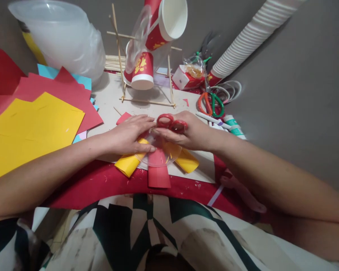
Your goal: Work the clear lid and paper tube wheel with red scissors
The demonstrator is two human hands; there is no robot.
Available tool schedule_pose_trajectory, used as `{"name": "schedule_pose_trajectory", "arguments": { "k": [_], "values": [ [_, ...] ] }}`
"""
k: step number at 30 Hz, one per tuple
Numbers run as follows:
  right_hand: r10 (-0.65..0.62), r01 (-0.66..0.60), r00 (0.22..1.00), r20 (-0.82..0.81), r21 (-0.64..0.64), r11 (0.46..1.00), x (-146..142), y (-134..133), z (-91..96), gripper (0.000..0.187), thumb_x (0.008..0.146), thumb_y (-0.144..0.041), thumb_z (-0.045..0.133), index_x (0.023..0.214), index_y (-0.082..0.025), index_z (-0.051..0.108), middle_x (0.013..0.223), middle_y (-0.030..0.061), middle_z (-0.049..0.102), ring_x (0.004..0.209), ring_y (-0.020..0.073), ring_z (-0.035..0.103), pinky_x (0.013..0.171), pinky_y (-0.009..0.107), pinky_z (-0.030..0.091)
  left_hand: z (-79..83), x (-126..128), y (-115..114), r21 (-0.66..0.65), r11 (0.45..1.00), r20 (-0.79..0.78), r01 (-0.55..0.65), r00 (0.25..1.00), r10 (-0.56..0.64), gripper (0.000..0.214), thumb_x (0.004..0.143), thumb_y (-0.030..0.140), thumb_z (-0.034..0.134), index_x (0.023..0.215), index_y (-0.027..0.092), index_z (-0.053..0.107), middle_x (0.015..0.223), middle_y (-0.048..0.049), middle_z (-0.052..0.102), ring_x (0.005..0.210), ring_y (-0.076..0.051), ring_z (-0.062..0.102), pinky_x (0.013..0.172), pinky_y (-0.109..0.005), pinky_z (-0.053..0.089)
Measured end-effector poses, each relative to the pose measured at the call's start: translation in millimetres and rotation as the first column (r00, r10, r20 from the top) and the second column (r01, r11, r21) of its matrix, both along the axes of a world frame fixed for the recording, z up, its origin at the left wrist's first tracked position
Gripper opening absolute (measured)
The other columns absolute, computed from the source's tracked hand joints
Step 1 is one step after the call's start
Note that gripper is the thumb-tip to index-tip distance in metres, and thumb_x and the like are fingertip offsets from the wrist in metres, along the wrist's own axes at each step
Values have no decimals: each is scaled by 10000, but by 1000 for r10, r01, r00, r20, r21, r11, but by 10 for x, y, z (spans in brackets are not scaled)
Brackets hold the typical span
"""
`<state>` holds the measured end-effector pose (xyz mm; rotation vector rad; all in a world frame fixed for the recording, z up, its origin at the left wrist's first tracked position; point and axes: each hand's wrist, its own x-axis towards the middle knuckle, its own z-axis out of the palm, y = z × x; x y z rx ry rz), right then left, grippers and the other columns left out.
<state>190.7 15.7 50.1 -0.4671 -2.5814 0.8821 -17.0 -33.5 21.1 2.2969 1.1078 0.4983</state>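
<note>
My right hand (190,133) is closed through the handles of red scissors (171,123), held over a clear round plastic lid (158,156). My left hand (130,133) lies flat on the lid's left side, fingers stretched out and pressing it down. Under the lid, yellow paper strips (128,163) and a red paper strip (159,176) fan outward on the board. The scissor blades are hidden between my hands.
Yellow and red paper sheets (31,124) lie at left. A stick frame with red paper cups (142,71) stands behind. Orange-and-green scissors (211,103), glue tubes (231,126), a stack of white cups (251,34) and a plastic bowl (62,37) surround the board.
</note>
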Motion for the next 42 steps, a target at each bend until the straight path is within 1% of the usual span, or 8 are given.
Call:
{"name": "schedule_pose_trajectory", "arguments": {
  "k": [5, 8, 12, 17, 25, 33, 37, 42],
  "values": [
    [104, -112, 986, 133, 50, 992, -41, 70, 72, 191, 965, -314, 555, 837, -178, 592, 686, -21, 597, 589, 86, 489, 594, 202, 423, -28, 16, 28, 6, 999, -85, 33, 996, -32, 434, 876, 388, 691, 1224, 131, 648, 1410, -175, 577, 1352, -332, 485, 1162, -479, 363],
    [-127, 125, 991, 47, 33, 992, -68, -4, -16, 342, 974, -356, 549, 676, -199, 489, 571, -33, 493, 520, 83, 418, 506, 209, 376, -35, 33, 20, -11, 1000, -128, 3, 992, -5, 582, 893, 418, 688, 1374, 113, 570, 1547, -183, 468, 1464, -328, 381, 1231, -472, 269],
    [-487, 477, 868, -101, -105, 873, -67, -192, -187, 438, 985, -416, 547, 608, -214, 455, 488, -22, 485, 459, 93, 440, 441, 228, 344, -31, 53, 4, -27, 999, -191, -22, 981, 16, 750, 901, 456, 685, 1505, 84, 442, 1627, -191, 373, 1536, -334, 267, 1260, -468, 203],
    [-611, 567, 783, -120, -267, 779, -71, -295, -259, 436, 970, -440, 587, 609, -198, 560, 492, 6, 578, 457, 110, 518, 458, 241, 397, -21, 55, -5, -13, 1000, -204, -23, 979, 20, 755, 901, 457, 683, 1522, 112, 424, 1629, -179, 378, 1535, -335, 278, 1245, -493, 232],
    [-211, 213, 977, 38, -300, 930, -68, 64, -38, 466, 883, -522, 695, 614, -190, 510, 522, -35, 509, 485, 83, 449, 468, 222, 363, -88, 41, 9, -10, 1000, -184, -25, 983, 23, 708, 898, 476, 685, 1465, 99, 488, 1613, -189, 390, 1516, -331, 305, 1257, -478, 210],
    [94, -76, 968, 234, -83, 994, -83, 15, 145, 165, 932, -289, 588, 817, -173, 612, 765, 3, 662, 653, 99, 542, 651, 205, 449, -98, 37, 11, 12, 1000, -137, -26, 990, 27, 621, 849, 398, 732, 1391, 153, 553, 1575, -175, 450, 1481, -336, 368, 1231, -512, 258],
    [-185, 184, 980, 76, 15, 983, -89, -163, 7, 258, 915, -271, 571, 677, -198, 506, 586, -35, 510, 516, 87, 435, 529, 214, 386, -91, 55, 16, 1, 999, -180, -33, 983, 33, 666, 863, 436, 717, 1422, 123, 537, 1608, -183, 406, 1507, -342, 327, 1250, -485, 230],
    [-558, 543, 830, -10, -211, 813, -107, -245, -165, 442, 960, -368, 542, 555, -207, 472, 452, -26, 481, 419, 89, 414, 415, 229, 311, -103, 60, 15, 6, 1000, -206, -30, 978, 31, 788, 881, 507, 691, 1506, 91, 453, 1616, -202, 385, 1518, -355, 299, 1260, -494, 202]
  ]
}}
